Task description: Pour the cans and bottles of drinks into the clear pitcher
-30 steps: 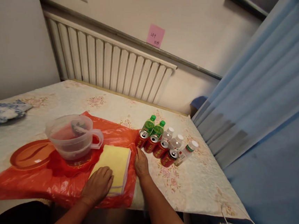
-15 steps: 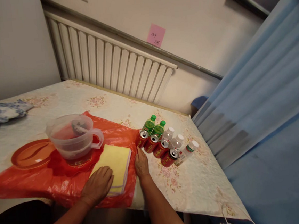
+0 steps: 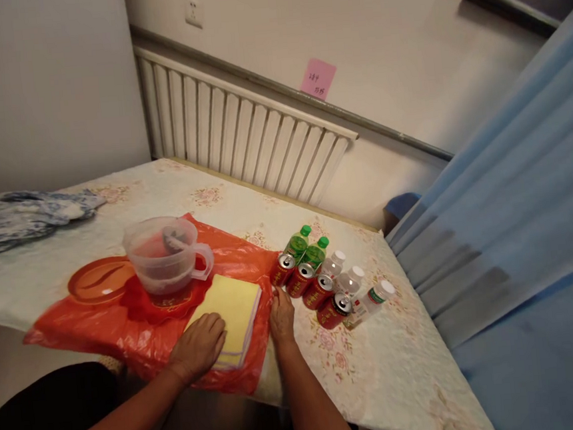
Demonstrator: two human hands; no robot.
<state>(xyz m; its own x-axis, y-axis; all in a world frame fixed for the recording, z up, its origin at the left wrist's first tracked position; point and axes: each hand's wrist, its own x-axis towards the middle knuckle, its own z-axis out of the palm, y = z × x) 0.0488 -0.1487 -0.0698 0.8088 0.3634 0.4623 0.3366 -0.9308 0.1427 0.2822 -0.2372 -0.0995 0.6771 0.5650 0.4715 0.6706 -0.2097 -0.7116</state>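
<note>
My left hand (image 3: 200, 346) lies flat with its fingers stretched over a folded stack of yellow cloths (image 3: 233, 303). The stack rests on a crinkled red plastic sheet (image 3: 251, 265). At the sheet's right edge, my right hand (image 3: 282, 316) has its fingers curled on the plastic, just in front of the nearest cans. Left of the cloths stands a clear plastic jug (image 3: 163, 269) with a handle; something dark with a pale handle is inside it. Beneath the jug is a red piece with a wavy rim (image 3: 139, 307). An orange round dish or lid (image 3: 96, 280) lies beside it.
Several red drink cans (image 3: 318, 291) stand in a row right of the sheet. Behind them are two green-capped bottles (image 3: 314, 253) and several white-capped bottles (image 3: 352, 279). A blue-patterned cloth (image 3: 30, 214) lies far left. A blue curtain (image 3: 526, 207) hangs at the right.
The view has shifted, so the table things sit further right in the picture. My left hand stays on the yellow cloths. My right hand's fingers have curled at the sheet's edge.
</note>
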